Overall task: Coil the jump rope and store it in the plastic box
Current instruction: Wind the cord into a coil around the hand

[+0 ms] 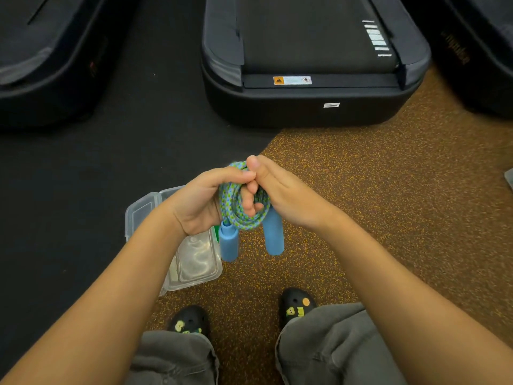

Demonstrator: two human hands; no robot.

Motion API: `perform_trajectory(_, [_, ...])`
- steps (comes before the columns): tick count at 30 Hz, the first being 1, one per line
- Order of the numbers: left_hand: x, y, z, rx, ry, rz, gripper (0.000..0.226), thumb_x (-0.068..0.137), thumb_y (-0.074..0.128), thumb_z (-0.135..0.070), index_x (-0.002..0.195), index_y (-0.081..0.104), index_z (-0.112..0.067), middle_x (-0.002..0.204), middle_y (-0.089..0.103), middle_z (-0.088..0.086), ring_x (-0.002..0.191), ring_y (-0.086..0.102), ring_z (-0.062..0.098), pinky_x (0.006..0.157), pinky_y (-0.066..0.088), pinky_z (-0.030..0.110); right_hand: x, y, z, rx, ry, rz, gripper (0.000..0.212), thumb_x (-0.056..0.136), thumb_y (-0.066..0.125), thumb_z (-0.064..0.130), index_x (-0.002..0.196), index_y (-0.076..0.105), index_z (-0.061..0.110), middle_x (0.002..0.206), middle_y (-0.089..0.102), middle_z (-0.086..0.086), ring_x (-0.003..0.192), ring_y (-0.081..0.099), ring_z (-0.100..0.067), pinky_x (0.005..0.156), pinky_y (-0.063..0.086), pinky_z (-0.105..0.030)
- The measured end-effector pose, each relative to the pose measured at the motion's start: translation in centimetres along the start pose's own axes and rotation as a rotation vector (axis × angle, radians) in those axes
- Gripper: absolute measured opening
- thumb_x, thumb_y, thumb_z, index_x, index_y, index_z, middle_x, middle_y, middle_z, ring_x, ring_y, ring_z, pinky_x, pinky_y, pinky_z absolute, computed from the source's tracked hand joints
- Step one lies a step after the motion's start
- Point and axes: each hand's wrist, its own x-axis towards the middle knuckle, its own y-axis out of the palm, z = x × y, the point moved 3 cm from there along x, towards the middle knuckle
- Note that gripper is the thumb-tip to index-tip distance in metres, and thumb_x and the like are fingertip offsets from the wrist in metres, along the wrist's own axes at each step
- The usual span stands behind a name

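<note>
The jump rope [236, 209], a green-and-blue braided cord, is wound into a small coil held in the air between both hands. Its two blue foam handles [273, 234] hang down from the coil, side by side. My left hand [202, 201] grips the coil's left side, thumb over the top. My right hand [280, 190] pinches the top of the coil, with fingers hooked through the loop. The clear plastic box [200, 262] lies open on the floor below my left wrist, its lid [141, 212] folded back to the left. My left forearm hides part of it.
A black treadmill [308, 107] stands on the floor ahead, with others at the far left [41, 79] and far right [477, 56]. The floor is black rubber on the left and speckled brown on the right. My feet in black clogs [188, 320] are below the hands.
</note>
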Motion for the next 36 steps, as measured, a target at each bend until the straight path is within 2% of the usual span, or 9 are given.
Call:
perform_trajectory(3, [0.1,0.0,-0.1,0.054,0.012,-0.017,0.026,0.076,0.051,-0.018,0.055,0.065,-0.012,0.042,0.058,0.002,0.042,0.057,0.011,0.063,0.056,0.024,0.1,-0.1,0.0,-0.022,-0.029,-0.006,0.032,0.101,0.026,0.027,0.074,0.039,0.012,0.052,0.058,0.007,0.054,0.054,-0.009,0.062,0.046,-0.022])
perform_trajectory(7, [0.3,0.0,-0.1,0.142,0.042,-0.063,0.025,0.078,0.061,-0.017,0.054,0.067,-0.015,0.044,0.060,0.002,0.044,0.059,0.010,0.062,0.055,0.024,0.5,-0.4,-0.4,-0.052,-0.025,-0.013,0.033,0.096,0.032,0.037,0.071,0.041,0.017,0.053,0.057,0.007,0.058,0.054,-0.017,0.069,0.044,-0.030])
perform_trajectory(11, [0.3,0.0,-0.1,0.227,0.046,-0.130,0.018,0.069,0.062,-0.023,0.055,0.065,-0.013,0.045,0.061,0.002,0.045,0.059,0.011,0.056,0.055,0.022,0.6,-0.6,-0.7,-0.099,-0.015,-0.009,0.032,0.098,0.033,0.030,0.070,0.043,0.019,0.055,0.054,0.008,0.058,0.054,-0.015,0.070,0.043,-0.030])
perform_trajectory(14, [0.2,0.1,-0.2,0.278,0.046,-0.150,0.020,0.066,0.064,-0.029,0.051,0.064,-0.016,0.043,0.059,0.002,0.044,0.058,0.011,0.055,0.053,0.021,0.5,-0.7,-0.6,-0.130,-0.011,-0.017,0.027,0.097,0.036,0.030,0.073,0.047,0.029,0.058,0.056,0.007,0.061,0.056,-0.015,0.073,0.046,-0.036])
perform_trajectory(19, [0.0,0.6,-0.7,0.323,0.067,-0.134,0.023,0.067,0.063,-0.031,0.050,0.064,-0.016,0.042,0.059,0.002,0.046,0.057,0.012,0.056,0.053,0.021,0.3,-0.8,0.0,-0.140,-0.044,-0.006,0.020,0.098,0.036,0.024,0.082,0.047,0.022,0.053,0.057,0.007,0.057,0.057,-0.012,0.069,0.044,-0.028])
perform_trajectory(25, [-0.9,0.6,-1.6,0.464,0.072,-0.067,0.026,0.072,0.064,-0.034,0.058,0.064,-0.012,0.046,0.062,0.004,0.055,0.061,0.012,0.068,0.053,0.021,-0.1,-0.9,0.6,-0.262,-0.058,-0.030,0.018,0.098,0.038,0.026,0.102,0.052,0.014,0.065,0.055,0.010,0.063,0.054,0.003,0.068,0.043,-0.017])
perform_trajectory(28, [-1.0,0.5,-1.9,0.623,0.124,-0.124,0.034,0.075,0.067,-0.039,0.055,0.064,-0.013,0.045,0.062,0.003,0.056,0.060,0.011,0.075,0.052,0.025,0.0,-0.9,0.9,-0.286,-0.090,-0.021,0.017,0.095,0.038,0.030,0.103,0.050,0.021,0.066,0.056,0.012,0.068,0.052,0.001,0.071,0.043,-0.021])
perform_trajectory(33, [-0.9,1.0,-1.9,0.748,0.304,-0.309,0.038,0.075,0.066,-0.044,0.053,0.064,-0.014,0.043,0.062,0.002,0.055,0.061,0.013,0.076,0.051,0.034,0.2,-1.1,0.9,-0.215,-0.097,-0.019,0.016,0.093,0.038,0.031,0.104,0.048,0.024,0.065,0.059,0.002,0.067,0.055,-0.009,0.071,0.045,-0.029])
perform_trajectory(36, [-0.7,1.0,-1.6,0.660,0.284,-0.262,0.033,0.075,0.064,-0.039,0.054,0.064,-0.013,0.042,0.060,0.002,0.051,0.060,0.010,0.071,0.052,0.027,0.1,-1.1,1.0,-0.194,-0.105,-0.024,0.011,0.094,0.039,0.028,0.099,0.048,0.025,0.062,0.055,0.002,0.060,0.050,-0.002,0.065,0.042,-0.019])
